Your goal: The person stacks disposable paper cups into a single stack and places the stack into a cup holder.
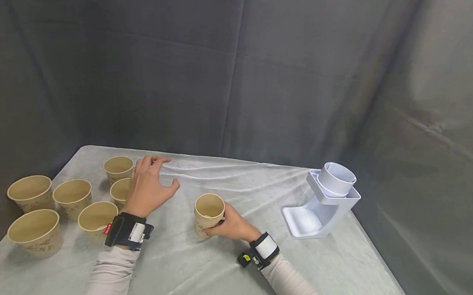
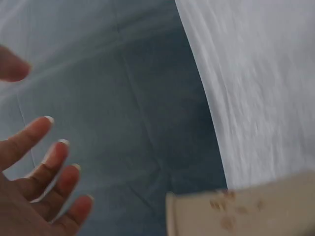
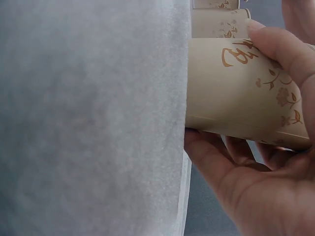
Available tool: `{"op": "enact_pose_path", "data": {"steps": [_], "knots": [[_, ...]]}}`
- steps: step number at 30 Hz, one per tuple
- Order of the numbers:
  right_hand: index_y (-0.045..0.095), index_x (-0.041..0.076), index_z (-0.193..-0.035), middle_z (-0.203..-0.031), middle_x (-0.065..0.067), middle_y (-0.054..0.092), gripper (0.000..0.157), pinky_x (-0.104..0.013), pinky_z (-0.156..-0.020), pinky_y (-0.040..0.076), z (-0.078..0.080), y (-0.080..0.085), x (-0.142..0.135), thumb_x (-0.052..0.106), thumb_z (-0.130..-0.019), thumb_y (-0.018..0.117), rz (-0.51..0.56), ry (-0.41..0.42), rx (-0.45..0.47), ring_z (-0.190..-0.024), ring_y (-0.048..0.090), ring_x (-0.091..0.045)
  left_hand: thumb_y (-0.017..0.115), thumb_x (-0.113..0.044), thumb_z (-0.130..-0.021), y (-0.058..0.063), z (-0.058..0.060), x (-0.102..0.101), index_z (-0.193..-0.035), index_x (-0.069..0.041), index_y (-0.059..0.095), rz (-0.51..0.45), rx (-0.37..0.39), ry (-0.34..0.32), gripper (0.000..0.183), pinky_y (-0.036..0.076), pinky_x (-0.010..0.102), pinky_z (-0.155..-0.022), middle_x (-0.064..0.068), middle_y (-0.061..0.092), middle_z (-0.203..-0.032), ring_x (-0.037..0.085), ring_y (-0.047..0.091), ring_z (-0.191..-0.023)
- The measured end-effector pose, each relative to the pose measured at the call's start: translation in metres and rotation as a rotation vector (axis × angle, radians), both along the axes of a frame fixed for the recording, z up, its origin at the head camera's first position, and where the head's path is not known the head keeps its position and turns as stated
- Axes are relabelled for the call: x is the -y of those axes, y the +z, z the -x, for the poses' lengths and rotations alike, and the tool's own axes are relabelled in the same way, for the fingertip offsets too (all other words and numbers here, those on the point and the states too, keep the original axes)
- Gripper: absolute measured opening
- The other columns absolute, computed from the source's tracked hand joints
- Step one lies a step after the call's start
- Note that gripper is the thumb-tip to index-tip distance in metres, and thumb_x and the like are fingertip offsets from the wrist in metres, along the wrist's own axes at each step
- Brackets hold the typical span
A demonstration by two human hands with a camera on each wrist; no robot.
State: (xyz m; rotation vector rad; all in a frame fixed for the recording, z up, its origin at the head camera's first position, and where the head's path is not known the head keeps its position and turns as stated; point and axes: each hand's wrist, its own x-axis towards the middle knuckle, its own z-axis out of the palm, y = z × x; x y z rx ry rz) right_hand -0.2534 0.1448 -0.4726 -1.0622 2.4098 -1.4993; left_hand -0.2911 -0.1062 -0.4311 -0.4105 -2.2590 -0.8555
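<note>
My right hand (image 1: 233, 224) grips a small stack of nested beige paper cups (image 1: 202, 221) from its right side, fingers and thumb curled round it. The stack stands upright near the middle of the table. In the right wrist view, brown flowers and a written character show on the held paper cup (image 3: 231, 93). To the left, my left hand (image 1: 149, 188) hovers with fingers spread and thumb apart, holding nothing. It is nearest to a beige paper cup (image 1: 119, 190), which it partly hides. The left wrist view shows those spread fingers (image 2: 56, 155) beside a cup wall (image 2: 246, 211).
Several more paper cups (image 1: 74, 196) in different sizes stand upright on the table's left side. At the right is a white stand (image 1: 305, 221) with a ring-shaped holder (image 1: 337, 180) on top. A pale cloth covers the table (image 1: 178, 277); grey curtains (image 1: 178, 79) hang behind.
</note>
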Motion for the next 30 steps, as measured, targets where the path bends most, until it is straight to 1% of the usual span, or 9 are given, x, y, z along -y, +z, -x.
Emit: {"op": "enact_pose_path", "data": {"steps": [4, 8, 10, 14, 18, 22, 26, 30], "knots": [[0.043, -0.003, -0.127, -0.118, -0.025, 0.054, 0.071, -0.039, -0.092, 0.044, -0.002, 0.001, 0.000, 0.004, -0.066, 0.077, -0.005, -0.004, 0.001, -0.109, 0.051, -0.041, 0.068, -0.035, -0.070, -0.002, -0.002, 0.017, -0.122, -0.008, 0.055, 0.031, 0.146, 0.069, 0.060, 0.031, 0.058, -0.088, 0.018, 0.047, -0.115, 0.039, 0.039, -0.111], [0.042, -0.003, -0.128, -0.119, -0.026, 0.053, 0.071, -0.038, -0.092, 0.044, -0.003, 0.001, 0.000, 0.004, -0.066, 0.077, -0.007, -0.006, 0.005, -0.110, 0.050, -0.042, 0.066, -0.039, -0.071, -0.005, -0.002, 0.032, -0.124, -0.007, 0.053, 0.076, 0.235, 0.129, 0.064, 0.029, 0.063, -0.087, 0.022, 0.044, -0.119, 0.045, 0.036, -0.111], [0.042, -0.003, -0.128, -0.119, -0.026, 0.053, 0.071, -0.038, -0.092, 0.043, -0.003, 0.001, -0.001, 0.004, -0.066, 0.077, -0.009, -0.008, 0.006, -0.110, 0.050, -0.041, 0.065, -0.045, -0.072, -0.007, -0.002, 0.039, -0.124, -0.006, 0.053, 0.092, 0.272, 0.153, 0.066, 0.028, 0.065, -0.085, 0.023, 0.043, -0.120, 0.047, 0.036, -0.111], [0.043, -0.002, -0.128, -0.119, -0.024, 0.054, 0.071, -0.037, -0.092, 0.043, -0.003, 0.000, 0.000, 0.004, -0.066, 0.077, -0.012, -0.012, 0.012, -0.111, 0.050, -0.039, 0.063, -0.057, -0.072, -0.012, -0.001, 0.049, -0.123, -0.003, 0.054, 0.083, 0.321, 0.175, 0.074, 0.027, 0.068, -0.081, 0.028, 0.043, -0.122, 0.052, 0.035, -0.110], [0.043, 0.000, -0.128, -0.119, -0.022, 0.055, 0.072, -0.039, -0.092, 0.043, -0.002, -0.001, -0.001, 0.004, -0.065, 0.077, -0.011, -0.014, 0.012, -0.110, 0.051, -0.038, 0.063, -0.061, -0.070, -0.016, -0.002, 0.056, -0.123, -0.002, 0.053, 0.066, 0.348, 0.179, 0.080, 0.025, 0.070, -0.080, 0.030, 0.042, -0.122, 0.055, 0.034, -0.108], [0.044, 0.003, -0.128, -0.119, -0.019, 0.055, 0.072, -0.039, -0.093, 0.043, -0.001, -0.003, -0.002, 0.005, -0.065, 0.078, -0.015, -0.022, 0.007, -0.110, 0.052, -0.034, 0.066, -0.056, -0.070, -0.017, -0.002, 0.061, -0.125, -0.001, 0.051, 0.074, 0.387, 0.174, 0.079, 0.025, 0.069, -0.081, 0.031, 0.040, -0.124, 0.056, 0.033, -0.108], [0.045, 0.005, -0.128, -0.119, -0.015, 0.056, 0.072, -0.037, -0.092, 0.043, -0.001, -0.004, -0.002, 0.006, -0.065, 0.078, -0.021, -0.032, 0.007, -0.110, 0.053, -0.030, 0.069, -0.048, -0.068, -0.018, -0.002, 0.065, -0.125, 0.000, 0.051, 0.084, 0.425, 0.171, 0.076, 0.024, 0.069, -0.083, 0.033, 0.038, -0.125, 0.057, 0.032, -0.108], [0.045, 0.005, -0.128, -0.118, -0.016, 0.057, 0.072, -0.036, -0.092, 0.043, -0.001, -0.004, -0.002, 0.007, -0.065, 0.079, -0.021, -0.029, 0.007, -0.110, 0.053, -0.030, 0.071, -0.042, -0.067, -0.018, -0.003, 0.067, -0.124, 0.000, 0.051, 0.071, 0.441, 0.171, 0.073, 0.025, 0.070, -0.084, 0.034, 0.037, -0.125, 0.057, 0.033, -0.106]]}}
